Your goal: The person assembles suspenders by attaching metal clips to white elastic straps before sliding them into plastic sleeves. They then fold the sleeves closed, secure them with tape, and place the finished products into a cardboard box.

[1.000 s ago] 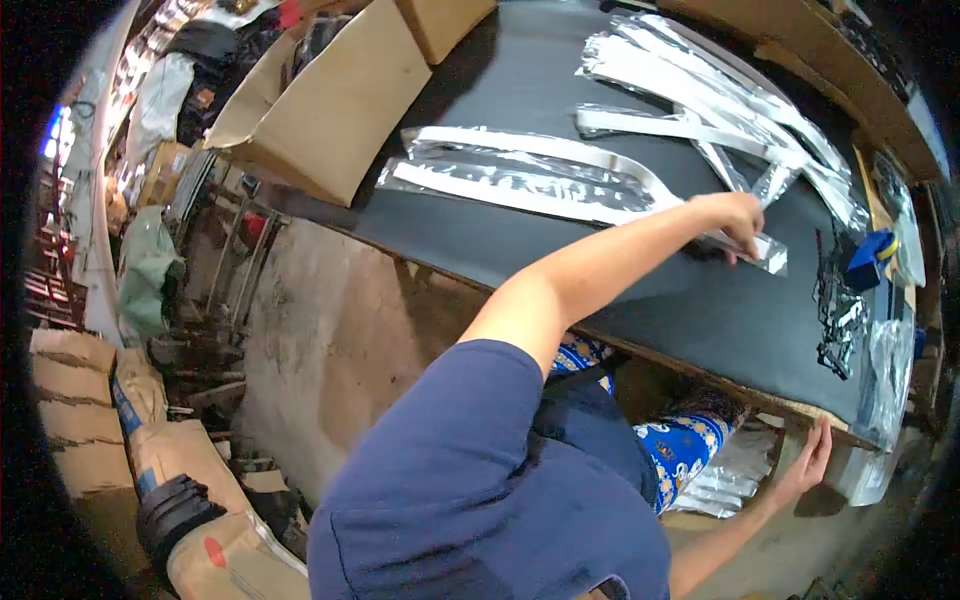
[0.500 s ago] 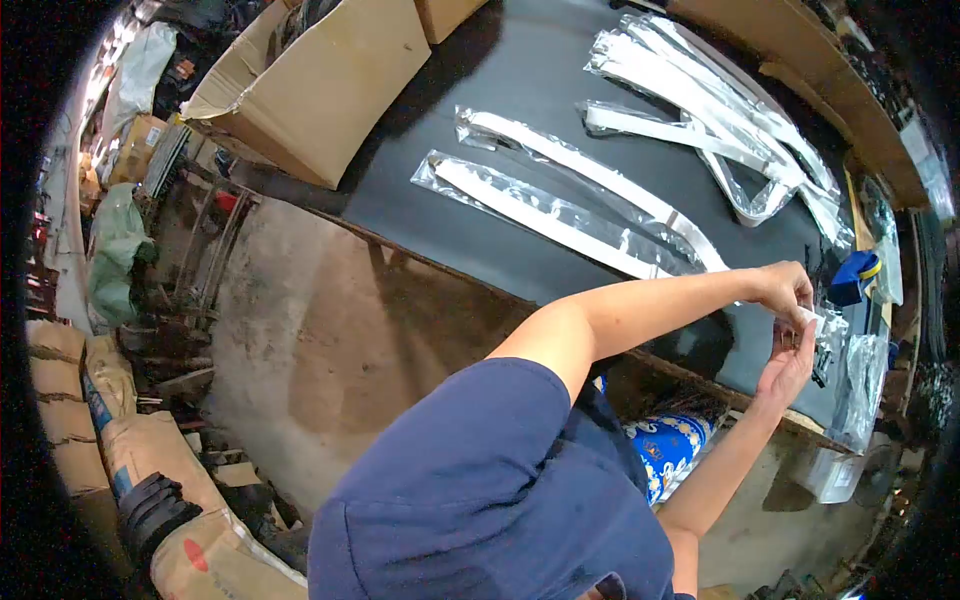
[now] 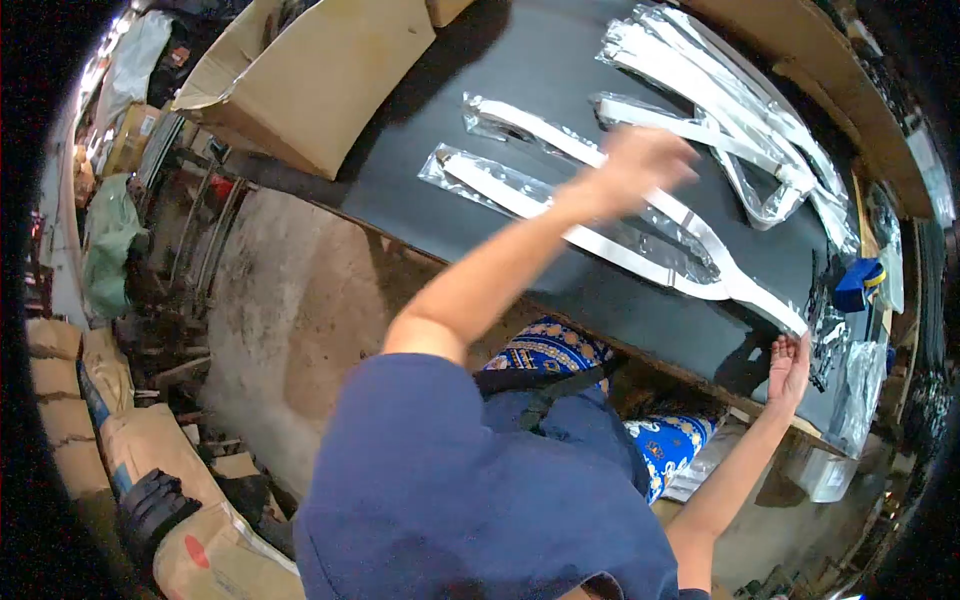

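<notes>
A white strap (image 3: 760, 300) forks into two long arms partly in clear plastic sleeves, lying across the dark table (image 3: 400, 225). At its single right end is my right hand (image 3: 788, 372), its fingers closed on the strap's tip. My left hand (image 3: 640, 178) is over the upper arm of the strap, smeared by motion; its fingers are too blurred to tell what they hold, if anything. Beyond it lies a pile of similar white straps (image 3: 700, 75) in clear plastic.
An open cardboard box (image 3: 310, 85) stands at the table's upper left, and another cardboard edge (image 3: 800, 50) runs along the far right. Near my right hand are a blue tape dispenser (image 3: 857, 284) and clear plastic bags (image 3: 860, 395). A clear bin (image 3: 828, 475) sits below the table edge.
My left hand has moved up and left, away from my right hand to above the strap. The strap's forked end now shows between them. My right hand has shifted slightly down.
</notes>
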`<state>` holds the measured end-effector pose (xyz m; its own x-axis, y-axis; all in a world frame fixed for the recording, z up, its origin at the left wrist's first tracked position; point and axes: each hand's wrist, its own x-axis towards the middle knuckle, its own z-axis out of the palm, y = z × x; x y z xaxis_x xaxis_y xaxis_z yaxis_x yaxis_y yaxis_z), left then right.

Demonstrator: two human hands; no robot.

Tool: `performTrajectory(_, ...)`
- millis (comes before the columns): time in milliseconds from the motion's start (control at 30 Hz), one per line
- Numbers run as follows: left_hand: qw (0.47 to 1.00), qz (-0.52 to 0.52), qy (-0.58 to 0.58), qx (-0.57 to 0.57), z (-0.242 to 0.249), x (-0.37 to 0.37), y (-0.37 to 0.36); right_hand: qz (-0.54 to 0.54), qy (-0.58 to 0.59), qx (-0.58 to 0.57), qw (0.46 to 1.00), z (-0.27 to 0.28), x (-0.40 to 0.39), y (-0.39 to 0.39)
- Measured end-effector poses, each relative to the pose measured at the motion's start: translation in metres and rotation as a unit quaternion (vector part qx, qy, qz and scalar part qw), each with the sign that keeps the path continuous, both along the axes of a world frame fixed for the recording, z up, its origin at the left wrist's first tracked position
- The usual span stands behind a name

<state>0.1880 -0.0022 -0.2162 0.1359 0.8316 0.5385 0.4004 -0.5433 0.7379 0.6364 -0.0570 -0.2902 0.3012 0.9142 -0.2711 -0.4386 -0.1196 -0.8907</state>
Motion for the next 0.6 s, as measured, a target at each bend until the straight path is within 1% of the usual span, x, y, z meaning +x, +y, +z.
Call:
performTrajectory(33, 0.994, 0.088, 0.063, 0.018, -0.003, -0.046, 0.0, 0.01, -0.027, -0.029, 0.999, 0.019, -0.021, -0.011)
performTrajectory(67, 0.98, 0.172, -0.056, -0.084, -0.008, -0.082, -0.008, 0.004, -0.027, -0.031, 0.999, 0.031, -0.015, -0.02)
performTrajectory(100, 0.958, 0.281, 0.032, -0.053, -0.016, -0.128, -0.009, 0.071, -0.118, -0.098, 0.986, 0.041, -0.008, -0.031)
performTrajectory(133, 0.933, 0.349, 0.049, -0.075, -0.02, -0.164, -0.017, 0.14, -0.207, -0.161, 0.955, 0.049, -0.006, -0.037)
performTrajectory(167, 0.91, 0.389, 0.086, -0.111, -0.025, -0.198, -0.023, 0.081, -0.312, -0.216, 0.922, 0.054, -0.01, -0.04)
performTrajectory(200, 0.883, 0.427, 0.122, -0.149, -0.03, -0.226, -0.027, 0.061, -0.399, -0.208, 0.891, 0.052, -0.005, -0.039)
performTrajectory(267, 0.865, 0.419, 0.143, -0.236, -0.038, -0.256, -0.033, 0.11, -0.428, -0.101, 0.891, 0.076, -0.026, -0.038)
performTrajectory(300, 0.891, 0.373, 0.106, -0.235, -0.04, -0.259, -0.033, 0.112, -0.43, -0.103, 0.89, 0.089, -0.046, -0.035)
performTrajectory(333, 0.891, 0.373, 0.105, -0.238, -0.043, -0.26, -0.031, 0.158, -0.453, -0.033, 0.877, 0.101, -0.076, -0.025)
performTrajectory(367, 0.907, 0.332, 0.093, -0.241, -0.046, -0.257, -0.026, 0.202, -0.472, 0.038, 0.857, 0.109, -0.107, -0.014)
performTrajectory(400, 0.922, 0.291, 0.081, -0.242, -0.048, -0.254, -0.02, 0.222, -0.48, 0.095, 0.843, 0.11, -0.14, -0.003)
performTrajectory(433, 0.924, 0.28, 0.066, -0.25, -0.047, -0.251, -0.014, 0.241, -0.486, 0.153, 0.826, 0.108, -0.17, 0.01)
performTrajectory(467, 0.925, 0.278, 0.064, -0.25, -0.047, -0.253, -0.008, 0.295, -0.478, 0.199, 0.803, 0.103, -0.194, 0.025)
performTrajectory(533, 0.939, 0.216, 0.048, -0.264, -0.05, -0.256, 0.0, 0.33, -0.52, 0.225, 0.755, 0.096, -0.246, 0.045)
performTrajectory(567, 0.949, 0.202, 0.036, -0.24, -0.05, -0.256, 0.002, 0.34, -0.53, 0.273, 0.728, 0.093, -0.27, 0.053)
performTrajectory(600, 0.949, 0.201, 0.035, -0.24, -0.045, -0.254, 0.002, 0.34, -0.539, 0.313, 0.705, 0.087, -0.293, 0.061)
